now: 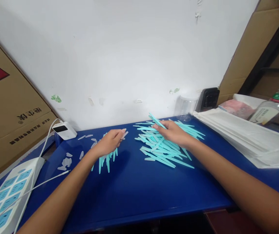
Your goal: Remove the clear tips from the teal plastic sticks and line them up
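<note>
My left hand (111, 141) is closed in a pinch on a small translucent whitish cap (124, 135), which sticks out past the fingertips. Beneath that hand lies a small bunch of slim turquoise sticks (108, 161), partly hidden by it. My right hand (171, 131) grips a turquoise stick (157, 119) that points up and away to the left. It is above a large loose pile of turquoise sticks (159, 151), several with pale, translucent ends. The palm and forearm cover part of this pile. Loose translucent pieces (67, 161) like the cap are scattered left of my left hand.
A white power strip (38, 167) with cables lies at the left, near a small white device (64, 130) with a dark screen. Against the wall stands a clear jar (187, 107). White envelopes (237, 133) and a plastic bottle (273, 105) occupy the right side. Cardboard (9, 107) flanks the blue table (139, 191).
</note>
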`<state>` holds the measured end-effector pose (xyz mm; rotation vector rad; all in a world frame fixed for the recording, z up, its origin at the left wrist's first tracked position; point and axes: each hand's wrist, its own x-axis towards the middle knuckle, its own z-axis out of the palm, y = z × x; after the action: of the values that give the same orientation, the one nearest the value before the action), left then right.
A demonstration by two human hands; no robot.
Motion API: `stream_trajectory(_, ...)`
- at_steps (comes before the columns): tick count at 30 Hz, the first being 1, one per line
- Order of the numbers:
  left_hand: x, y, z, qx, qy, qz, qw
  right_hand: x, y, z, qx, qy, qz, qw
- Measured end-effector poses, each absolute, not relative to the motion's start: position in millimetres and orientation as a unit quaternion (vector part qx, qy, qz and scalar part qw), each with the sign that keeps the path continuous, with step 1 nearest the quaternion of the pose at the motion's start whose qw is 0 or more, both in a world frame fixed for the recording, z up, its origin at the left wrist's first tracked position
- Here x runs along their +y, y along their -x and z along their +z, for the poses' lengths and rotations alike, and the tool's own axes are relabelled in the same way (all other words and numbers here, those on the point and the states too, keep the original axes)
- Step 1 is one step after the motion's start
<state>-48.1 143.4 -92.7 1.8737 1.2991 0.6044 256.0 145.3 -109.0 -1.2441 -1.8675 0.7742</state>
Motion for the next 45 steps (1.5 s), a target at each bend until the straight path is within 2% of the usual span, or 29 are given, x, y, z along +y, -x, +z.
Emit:
stream_trajectory(4,144.8,26.1,-100.7,0.495,-0.806,0.248,0.208,141.5,-257.0,-105.3,-0.696,0.443,0.427,0.371)
stream_trajectory(7,142.1,24.3,-110.2,0.486,-0.835,0.236,0.104,141.8,-257.1,-104.3,-0.703,0.434,0.427,0.369)
stream_trajectory(10,137.8,27.3,-117.6,0.473,-0.847,0.235,0.064,141.9,-256.5,-103.1,-0.709,0.436,0.419,0.363)
stream_trajectory(26,131.3,28.6,-127.5,0.465,-0.855,0.222,0.063,140.1,-259.0,-96.2,-0.706,0.464,0.411,0.344)
stream_trajectory(32,132.1,32.2,-124.4,0.468,-0.853,0.220,0.076,141.4,-260.8,-95.9,-0.695,0.439,0.441,0.360)
stream_trajectory(45,128.3,32.0,-123.9,0.474,-0.857,0.188,0.078,141.7,-262.9,-95.6,-0.695,0.427,0.469,0.338)
